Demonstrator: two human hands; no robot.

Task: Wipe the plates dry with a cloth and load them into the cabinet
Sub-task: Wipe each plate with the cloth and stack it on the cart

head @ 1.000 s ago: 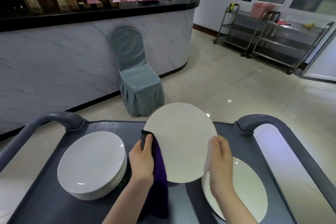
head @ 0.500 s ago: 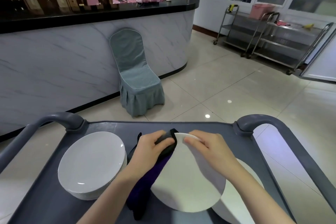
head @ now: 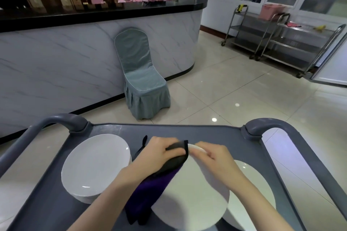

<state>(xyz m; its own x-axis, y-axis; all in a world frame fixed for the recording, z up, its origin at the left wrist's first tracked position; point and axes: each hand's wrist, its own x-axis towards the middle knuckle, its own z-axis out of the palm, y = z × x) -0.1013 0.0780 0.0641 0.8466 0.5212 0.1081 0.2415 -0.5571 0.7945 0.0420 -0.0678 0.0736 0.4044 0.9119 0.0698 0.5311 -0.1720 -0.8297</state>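
A white plate (head: 189,199) is held tilted over the grey cart tray (head: 212,133). My left hand (head: 157,154) presses a purple-and-black cloth (head: 150,191) against the plate's far left rim. My right hand (head: 216,159) grips the plate's far edge, close beside the left hand. A stack of white plates (head: 93,167) rests on the tray's left side. Another white plate (head: 257,193) lies on the right, partly hidden under the held plate and my right arm.
The cart has grey curved handles at the far left (head: 62,122) and far right (head: 270,125). A blue-grey covered chair (head: 142,80) stands beyond the cart against a marble-fronted counter (head: 75,58). Steel trolleys (head: 277,43) stand at the far right on the tiled floor.
The plate has gone from upright and facing me to tilted low over the tray. Both hands have moved to its far rim, the left one bringing the cloth there.
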